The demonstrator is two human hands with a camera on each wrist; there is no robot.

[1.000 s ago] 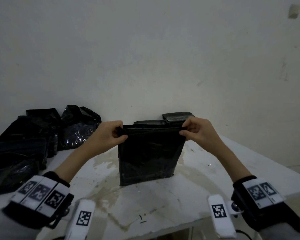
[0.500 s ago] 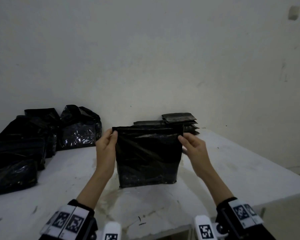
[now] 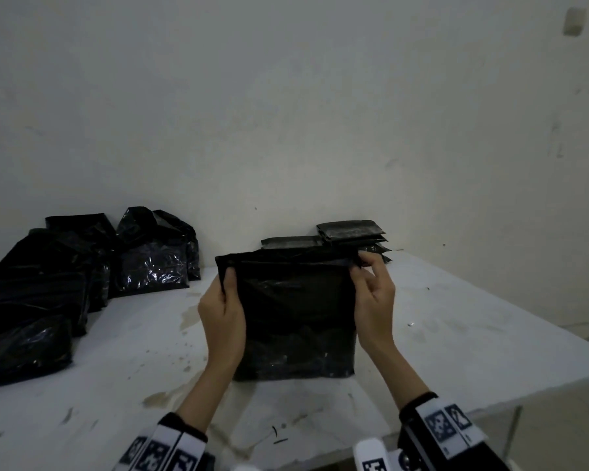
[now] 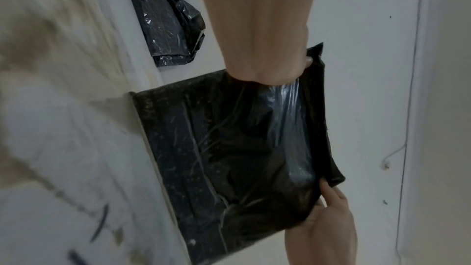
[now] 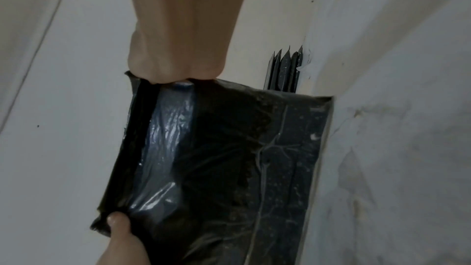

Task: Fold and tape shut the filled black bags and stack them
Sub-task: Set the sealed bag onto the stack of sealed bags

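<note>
A filled black bag (image 3: pixel 295 317) stands upright on the white table (image 3: pixel 456 334), its top edge folded into a narrow strip. My left hand (image 3: pixel 223 300) pinches the top left corner of the bag (image 4: pixel 229 148), thumb on the near face. My right hand (image 3: pixel 371 294) pinches the top right corner, fingers curled over the fold. The bag (image 5: pixel 216 168) fills both wrist views, with the opposite hand's thumb at the far corner. A stack of flat folded black bags (image 3: pixel 351 232) sits behind it against the wall.
A heap of loose filled black bags (image 3: pixel 48 283) lies at the table's left end, one shiny bag (image 3: pixel 153 260) upright against the wall. The table's front edge and right corner are near my wrists. Stains mark the tabletop.
Both hands slid down from the top fold to the bag's sides, then came back up to pinch the top corners. The bag stays upright in the same place.
</note>
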